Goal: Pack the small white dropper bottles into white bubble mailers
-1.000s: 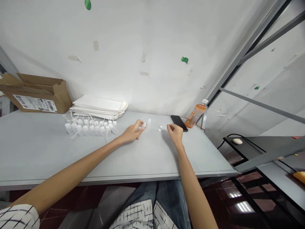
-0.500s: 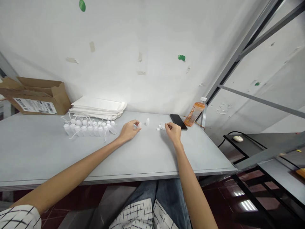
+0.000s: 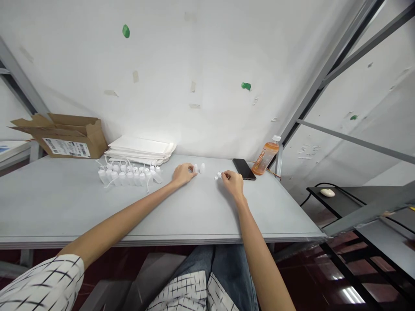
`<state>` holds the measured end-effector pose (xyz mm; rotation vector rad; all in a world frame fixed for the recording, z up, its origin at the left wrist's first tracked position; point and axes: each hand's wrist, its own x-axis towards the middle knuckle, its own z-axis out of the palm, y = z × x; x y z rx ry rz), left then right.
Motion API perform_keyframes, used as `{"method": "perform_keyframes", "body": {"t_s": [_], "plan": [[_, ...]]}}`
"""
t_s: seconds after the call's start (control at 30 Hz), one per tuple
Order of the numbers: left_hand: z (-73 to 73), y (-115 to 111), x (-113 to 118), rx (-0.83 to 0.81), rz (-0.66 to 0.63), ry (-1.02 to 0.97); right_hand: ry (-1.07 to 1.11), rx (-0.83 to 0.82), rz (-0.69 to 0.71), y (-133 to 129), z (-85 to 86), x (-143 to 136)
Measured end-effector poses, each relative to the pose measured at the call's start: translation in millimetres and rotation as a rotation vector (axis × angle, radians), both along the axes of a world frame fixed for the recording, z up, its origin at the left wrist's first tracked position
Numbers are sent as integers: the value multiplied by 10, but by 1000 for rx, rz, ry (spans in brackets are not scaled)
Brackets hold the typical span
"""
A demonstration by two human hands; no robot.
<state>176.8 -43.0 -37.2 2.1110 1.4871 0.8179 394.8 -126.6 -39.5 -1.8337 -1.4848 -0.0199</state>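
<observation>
My left hand (image 3: 184,173) is closed at the fingertips around a small translucent plastic bottle (image 3: 195,169), which stands at the table surface. Just right of it a second small bottle (image 3: 202,168) stands upright, apart from my fingers. My right hand (image 3: 233,182) is closed in a pinch low over the table, and whatever lies between its fingertips is hidden or too small to tell. Beside those fingertips lie small white caps (image 3: 216,178). To the left, rows of small white bottles (image 3: 123,178) stand close together, several with thin white cords or strips sticking out.
Behind the bottle rows lies a stack of white sheets or envelopes (image 3: 139,148), with an open cardboard box (image 3: 74,136) farther left. A black phone (image 3: 244,169) and an orange drink bottle (image 3: 266,155) are at the right, near a grey metal frame (image 3: 300,114).
My right hand has moved slightly left, close against the caps. My left hand still holds its bottle, now nearer the standing one. The whole view has shifted a little.
</observation>
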Motion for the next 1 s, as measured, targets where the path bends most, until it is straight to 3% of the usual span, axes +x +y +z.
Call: {"method": "perform_keyframes", "body": {"t_s": [0.27,0.57,0.73,0.87,1.0], "plan": [[-41,78,86,-16,28,18,-9,-5,7,7,-9,18],[-5,-64,-112,-12,-47,-44,-6,9,12,-2,-9,11],[86,-290,-264,220,-97,-63,-23,8,10,7,-16,19],[343,-440,-472,514,-90,-42,-50,15,51,-10,-12,-41],[625,-318,-846,772,61,-69,-71,51,220,-50,-39,-328]]}}
